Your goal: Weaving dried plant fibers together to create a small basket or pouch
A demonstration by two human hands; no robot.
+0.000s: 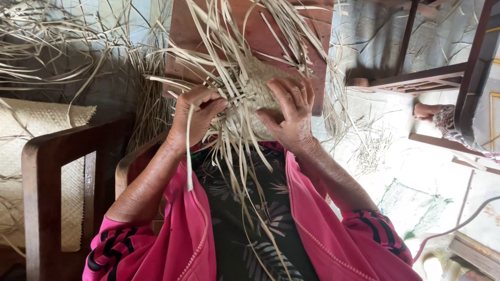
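A small woven piece of pale straw [255, 88] rests over my lap, with several loose strips [229, 41] fanning out from it in all directions. My left hand [197, 115] is curled around a few strips at the piece's left edge, pinching them. My right hand [289, 114] lies flat on the woven part, fingers spread and pressing it down, thumb tucked under a strip. Long strips hang down over my dark patterned dress [250, 229] and pink sleeves.
A reddish wooden board [260, 31] lies under the weaving. A dark wooden chair arm [57, 177] stands at my left beside a woven mat [31, 125]. Loose straw [62, 47] covers the floor. Wooden furniture [458, 73] and another person's foot [427, 110] are at right.
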